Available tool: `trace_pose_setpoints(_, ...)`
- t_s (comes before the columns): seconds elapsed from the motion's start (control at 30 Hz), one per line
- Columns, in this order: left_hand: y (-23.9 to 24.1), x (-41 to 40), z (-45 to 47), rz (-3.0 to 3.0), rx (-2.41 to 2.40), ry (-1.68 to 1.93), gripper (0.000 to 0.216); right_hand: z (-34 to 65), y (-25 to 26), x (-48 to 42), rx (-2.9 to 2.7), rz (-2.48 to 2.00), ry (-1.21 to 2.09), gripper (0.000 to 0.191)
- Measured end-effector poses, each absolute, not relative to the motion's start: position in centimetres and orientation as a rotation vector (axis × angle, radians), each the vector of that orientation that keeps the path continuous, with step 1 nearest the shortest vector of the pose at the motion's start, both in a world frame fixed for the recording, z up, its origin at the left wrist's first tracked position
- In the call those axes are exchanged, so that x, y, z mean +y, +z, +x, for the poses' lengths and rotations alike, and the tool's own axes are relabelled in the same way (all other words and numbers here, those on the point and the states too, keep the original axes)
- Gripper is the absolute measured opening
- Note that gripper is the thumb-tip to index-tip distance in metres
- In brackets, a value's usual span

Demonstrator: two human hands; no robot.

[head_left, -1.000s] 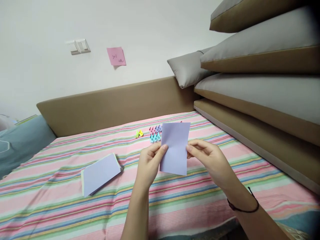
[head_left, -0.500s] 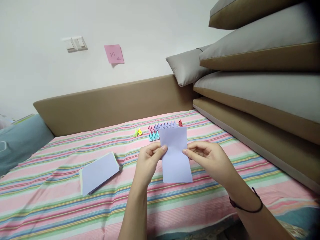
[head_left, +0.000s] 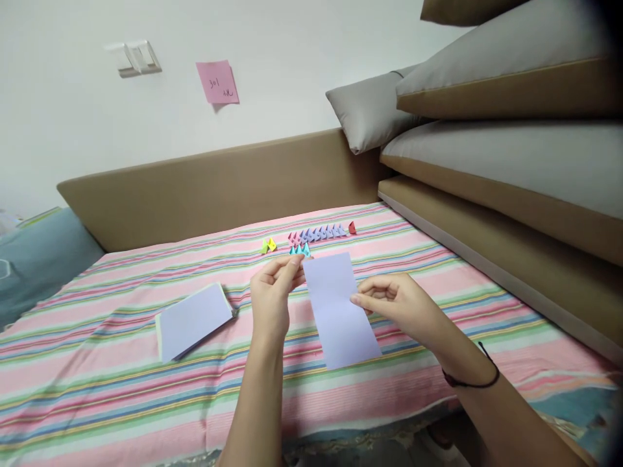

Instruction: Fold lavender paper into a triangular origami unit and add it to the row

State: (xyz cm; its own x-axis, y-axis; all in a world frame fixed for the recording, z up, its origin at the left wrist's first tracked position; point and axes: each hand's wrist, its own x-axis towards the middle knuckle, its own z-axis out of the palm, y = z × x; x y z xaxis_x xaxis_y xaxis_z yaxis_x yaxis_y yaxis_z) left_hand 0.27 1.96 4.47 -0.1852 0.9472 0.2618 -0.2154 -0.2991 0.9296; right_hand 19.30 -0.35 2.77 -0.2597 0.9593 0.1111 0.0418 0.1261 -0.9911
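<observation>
I hold a lilac sheet of paper (head_left: 341,311) upright over a striped bedsheet (head_left: 121,383). My left hand (head_left: 272,292) pinches its top left corner. My right hand (head_left: 394,305) pinches its right edge about halfway down; a black band circles that wrist. Beyond the sheet lies a row of several small folded paper pieces (head_left: 318,235) in pink, lilac, blue and red, with a yellow-green pair (head_left: 267,246) to their left.
A stack of lilac paper (head_left: 193,320) lies on the sheet to the left. A tan padded headboard (head_left: 204,188) runs along the back. Grey and tan cushions (head_left: 511,143) are piled at right. A blue pillow (head_left: 39,259) sits far left. A pink note (head_left: 217,82) hangs on the wall.
The sheet has dropped lower and tilted, so the folded pieces behind it now show. My left hand slid from the sheet's left edge up to its top corner.
</observation>
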Motion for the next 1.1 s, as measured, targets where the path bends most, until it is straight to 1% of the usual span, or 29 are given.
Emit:
trace_pose_setpoints(0.13,3.2,2.5,-0.5,1.253,1.075,1.703,0.026,20.0,0.7,0.3,-1.471,-1.067,1.387,0.021)
trace_pose_setpoints(0.23,1.0,2.7,-0.9,1.573,1.318,1.656,0.019,20.4,-1.6,1.1,-1.526,-1.146,1.503,0.026)
trace_pose_setpoints(0.33,-1.9,2.6,-1.0,1.967,1.401,1.263,0.01,20.5,-3.8,1.4,-1.556,-1.356,1.519,0.031)
trace_pose_setpoints(0.4,-3.9,2.2,-0.7,2.146,1.352,0.992,0.011,20.5,-4.9,1.5,-1.55,-1.428,1.497,0.03)
trace_pose_setpoints(0.5,-6.2,1.3,0.1,2.262,1.313,0.851,0.011,20.6,-5.9,1.5,-1.567,-1.476,1.453,0.027)
trace_pose_setpoints(0.73,-8.6,0.4,0.5,2.301,1.256,0.925,0.013,21.3,-7.4,1.9,-1.638,-1.574,1.36,0.018)
trace_pose_setpoints(0.97,-8.6,1.0,0.1,2.216,1.193,0.916,0.018,21.7,-7.6,1.9,-1.668,-1.596,1.361,0.017)
trace_pose_setpoints(1.1,-8.2,1.2,-0.1,2.166,1.162,0.816,0.017,21.7,-7.4,1.7,-1.641,-1.587,1.381,0.016)
